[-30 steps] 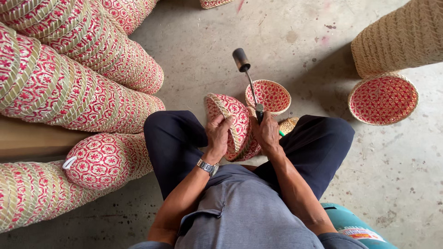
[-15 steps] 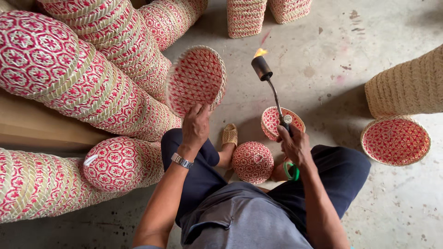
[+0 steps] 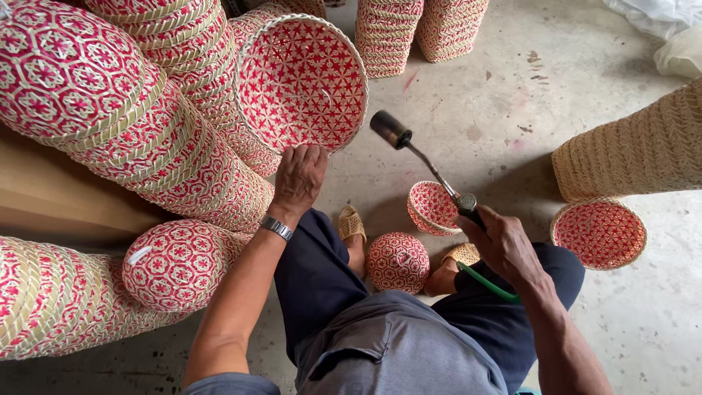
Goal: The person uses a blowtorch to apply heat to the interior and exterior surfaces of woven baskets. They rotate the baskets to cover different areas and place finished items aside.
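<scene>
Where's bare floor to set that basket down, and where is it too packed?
Bare concrete floor lies ahead, bordered by the upright red stacks, the natural woven stack and the torch. Crowded: lying stacks beside the left hand with its basket; small baskets at the feet, by the right hand.

The basket (image 3: 302, 82) is seen to be woven of matt red and pale cane. The torch (image 3: 424, 157) is dark, slightly glossy metal. The floor (image 3: 497, 110) is rough, stained concrete.
</scene>
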